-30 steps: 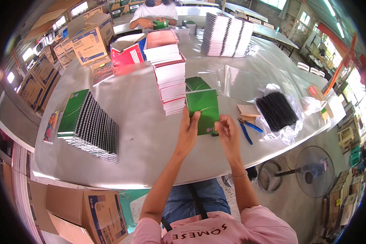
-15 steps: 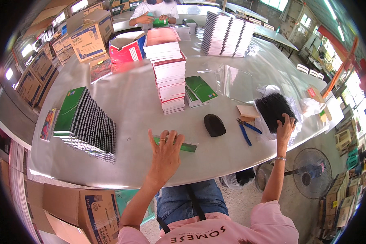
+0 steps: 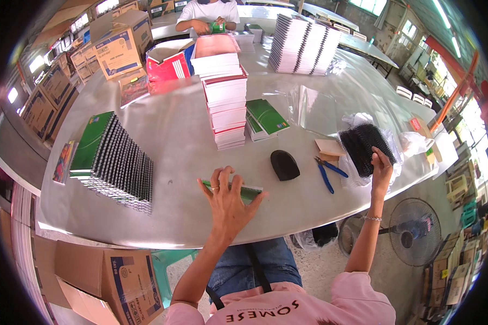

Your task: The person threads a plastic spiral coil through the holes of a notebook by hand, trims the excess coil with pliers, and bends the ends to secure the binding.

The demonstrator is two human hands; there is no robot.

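My left hand (image 3: 226, 203) is on a thin green-covered notebook (image 3: 251, 192) at the near middle of the table. Its fingers curve over the far side and the thumb is at the right end; the palm hides most of the cover. To the right, my right hand (image 3: 383, 167) pinches at the black plastic binding coils (image 3: 359, 146), which lie piled on a clear plastic bag. A single coil between the fingertips is hard to make out. Between the hands lie a black rounded block (image 3: 284, 165) and blue-handled cutting pliers (image 3: 325, 174).
Coil-bound green notebooks (image 3: 95, 142) are stacked at left. A tall stack of notebooks (image 3: 226, 111) and loose green ones (image 3: 268, 116) are mid-table; bound stacks (image 3: 302, 46) stand behind. A co-worker (image 3: 209, 19) sits opposite. A fan (image 3: 415, 232) and open carton (image 3: 114, 284) flank me below.
My left hand's thumb has spread to the notebook's right end, and the notebook is tipped more on edge. My right hand's fingers have drawn together and lifted slightly at the coils.
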